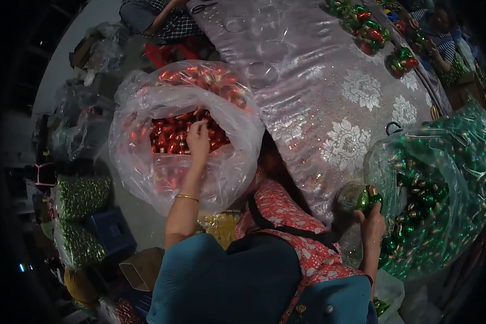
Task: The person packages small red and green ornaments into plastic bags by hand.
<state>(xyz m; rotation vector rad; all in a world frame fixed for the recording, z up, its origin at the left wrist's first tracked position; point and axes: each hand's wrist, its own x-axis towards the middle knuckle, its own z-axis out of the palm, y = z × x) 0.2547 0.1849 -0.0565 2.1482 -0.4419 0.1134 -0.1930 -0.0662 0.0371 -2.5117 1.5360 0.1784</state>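
Note:
My left hand [198, 136] reaches into a large clear plastic bag [129, 129] at the left, its fingers pinched together over shiny red baubles [170, 132] with gold caps. What sits between those fingertips, if anything, I cannot make out. On the right, my right hand [371, 224] is closed around green baubles [373, 195] with gold caps, held upright at the table's near edge. Beside it a big clear bag [464, 129] lies open, full of more green baubles [416, 208]. A round clear package [352, 197] with something green in it touches the held baubles.
A table with a pale, shiny floral cloth [308, 70] stretches ahead. Bunches of red and green baubles [371, 35] lie at its far right. Other people [156, 19] sit at the far side. Green-filled bags [83, 197], a blue crate [110, 232] and a cardboard box [142, 269] stand at left.

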